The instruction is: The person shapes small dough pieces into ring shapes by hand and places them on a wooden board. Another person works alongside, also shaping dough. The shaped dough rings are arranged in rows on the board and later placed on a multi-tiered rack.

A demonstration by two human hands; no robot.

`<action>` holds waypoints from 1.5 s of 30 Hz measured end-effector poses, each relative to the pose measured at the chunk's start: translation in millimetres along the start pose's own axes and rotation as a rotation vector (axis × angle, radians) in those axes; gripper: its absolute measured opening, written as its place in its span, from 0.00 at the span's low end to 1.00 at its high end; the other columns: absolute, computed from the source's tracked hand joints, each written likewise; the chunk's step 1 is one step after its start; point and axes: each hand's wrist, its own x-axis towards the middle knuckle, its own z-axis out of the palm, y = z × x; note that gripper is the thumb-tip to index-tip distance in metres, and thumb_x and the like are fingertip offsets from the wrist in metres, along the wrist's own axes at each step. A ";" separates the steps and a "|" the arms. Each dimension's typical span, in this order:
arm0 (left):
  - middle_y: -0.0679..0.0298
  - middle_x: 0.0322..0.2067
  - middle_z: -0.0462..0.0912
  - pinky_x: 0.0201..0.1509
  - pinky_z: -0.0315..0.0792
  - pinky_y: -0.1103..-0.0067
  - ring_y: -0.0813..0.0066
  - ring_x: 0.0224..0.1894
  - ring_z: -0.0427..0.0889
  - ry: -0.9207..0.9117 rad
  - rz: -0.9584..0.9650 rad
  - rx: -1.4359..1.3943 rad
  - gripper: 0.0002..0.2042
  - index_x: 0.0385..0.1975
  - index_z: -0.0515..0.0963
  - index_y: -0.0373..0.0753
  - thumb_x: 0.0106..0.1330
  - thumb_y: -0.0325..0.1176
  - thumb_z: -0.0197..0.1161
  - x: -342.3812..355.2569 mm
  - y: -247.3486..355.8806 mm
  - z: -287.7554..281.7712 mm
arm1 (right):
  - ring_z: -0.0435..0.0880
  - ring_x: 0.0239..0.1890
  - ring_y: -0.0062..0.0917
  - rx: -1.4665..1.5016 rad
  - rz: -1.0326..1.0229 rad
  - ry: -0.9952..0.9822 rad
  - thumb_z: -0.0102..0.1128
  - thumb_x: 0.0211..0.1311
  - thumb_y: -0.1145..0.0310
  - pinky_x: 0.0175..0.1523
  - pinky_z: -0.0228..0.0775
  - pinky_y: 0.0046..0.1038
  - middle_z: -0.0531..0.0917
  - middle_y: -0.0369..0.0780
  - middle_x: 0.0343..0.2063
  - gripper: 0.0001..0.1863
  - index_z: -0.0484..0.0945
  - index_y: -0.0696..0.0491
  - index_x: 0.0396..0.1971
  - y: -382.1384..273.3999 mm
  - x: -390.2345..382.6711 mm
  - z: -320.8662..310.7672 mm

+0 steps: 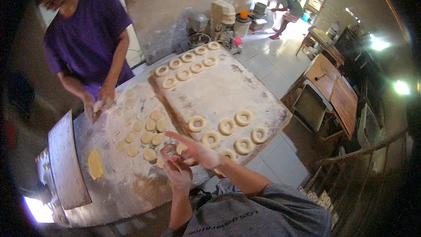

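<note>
My left hand (177, 169) and my right hand (199, 153) meet over the floured table (109, 193), both on a small pale piece of dough (181, 148). The left fingers curl around it; the right index finger is stretched out above it, the other fingers partly hidden. Beside them lie several flattened dough discs (150, 153) and, further left, a yellow sheet (94, 164). To the right, several dough rings (226, 126) lie in rows on a floured wooden board (210, 92).
A co-worker in purple (87, 35) works dough at the far left side, beside a long floured board (66, 158). Machines (221, 13) stand by the wall. Another person (287, 11) bends near the doorway. Wooden boards (333, 96) rest on a stand at right, near railings.
</note>
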 end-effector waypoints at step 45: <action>0.45 0.46 0.69 0.54 0.64 0.58 0.48 0.50 0.71 -0.859 0.448 0.805 0.34 0.60 0.58 0.37 0.56 0.42 0.65 -10.3 35.7 318.5 | 0.71 0.57 0.48 -1.249 0.737 0.832 0.66 0.48 0.58 0.59 0.64 0.45 0.68 0.57 0.58 0.48 0.51 0.53 0.69 -3.5 -189.2 -244.6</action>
